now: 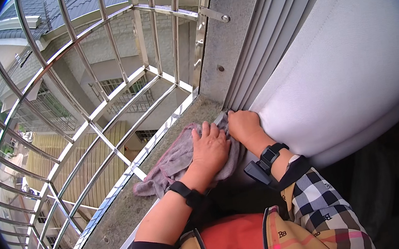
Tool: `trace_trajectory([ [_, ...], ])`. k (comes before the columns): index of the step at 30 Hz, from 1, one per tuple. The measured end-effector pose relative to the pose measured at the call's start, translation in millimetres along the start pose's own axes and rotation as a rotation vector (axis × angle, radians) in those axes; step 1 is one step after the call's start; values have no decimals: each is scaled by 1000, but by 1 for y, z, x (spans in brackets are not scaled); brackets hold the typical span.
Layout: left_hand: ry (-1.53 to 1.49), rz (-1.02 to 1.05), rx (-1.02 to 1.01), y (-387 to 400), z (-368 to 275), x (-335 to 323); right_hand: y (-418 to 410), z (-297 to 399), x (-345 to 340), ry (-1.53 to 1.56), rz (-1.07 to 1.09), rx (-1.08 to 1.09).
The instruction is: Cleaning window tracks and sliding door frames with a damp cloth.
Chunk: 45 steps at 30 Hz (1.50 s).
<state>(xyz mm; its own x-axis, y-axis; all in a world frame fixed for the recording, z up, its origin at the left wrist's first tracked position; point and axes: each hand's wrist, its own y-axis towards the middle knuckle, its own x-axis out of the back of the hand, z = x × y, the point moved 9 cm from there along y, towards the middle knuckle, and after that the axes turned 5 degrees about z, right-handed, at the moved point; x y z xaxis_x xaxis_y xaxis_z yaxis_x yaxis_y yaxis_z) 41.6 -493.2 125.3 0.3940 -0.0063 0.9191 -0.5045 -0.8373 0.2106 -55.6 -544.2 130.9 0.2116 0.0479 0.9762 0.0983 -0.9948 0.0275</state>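
A grey-purple cloth with a pinkish edge point(179, 160) lies bunched over the window sill and frame at the lower corner. My left hand point(211, 146) rests on it, palm down with the fingers spread a little. Just to the right, my right hand point(243, 124) is closed on the cloth's far end, where the sill meets the upright window frame point(262, 31). Part of the cloth is hidden under both hands. Black straps circle both wrists, and the right one carries a dark device point(258, 173).
A rough concrete ledge point(120, 212) runs outside the frame. Beyond it stands a shiny metal bar cage point(88, 119), with buildings and a corrugated roof below. A white curtain point(342, 69) hangs close to my right arm. A metal bracket point(214, 13) joins cage and wall.
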Motion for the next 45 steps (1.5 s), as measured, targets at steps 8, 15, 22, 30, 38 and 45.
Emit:
trace_trajectory([
  [8, -17, 59, 17, 0, 3, -3, -8, 8, -16, 168, 100, -39],
  [15, -31, 68, 14, -4, 5, -3, -18, 22, 23, -160, 4, 96],
  [22, -62, 110, 29, 0, 5, -3, -8, 17, 17, -126, -22, 127],
  [30, -92, 93, 10, 3, 4, -4, 12, -3, 6, -28, 23, 2],
  [38, -758, -142, 152, 17, 59, -5, -38, 16, 78, 460, -455, 83],
  [45, -1123, 12, 71, 47, 38, 2, -38, 2, 86, 527, -590, 97],
])
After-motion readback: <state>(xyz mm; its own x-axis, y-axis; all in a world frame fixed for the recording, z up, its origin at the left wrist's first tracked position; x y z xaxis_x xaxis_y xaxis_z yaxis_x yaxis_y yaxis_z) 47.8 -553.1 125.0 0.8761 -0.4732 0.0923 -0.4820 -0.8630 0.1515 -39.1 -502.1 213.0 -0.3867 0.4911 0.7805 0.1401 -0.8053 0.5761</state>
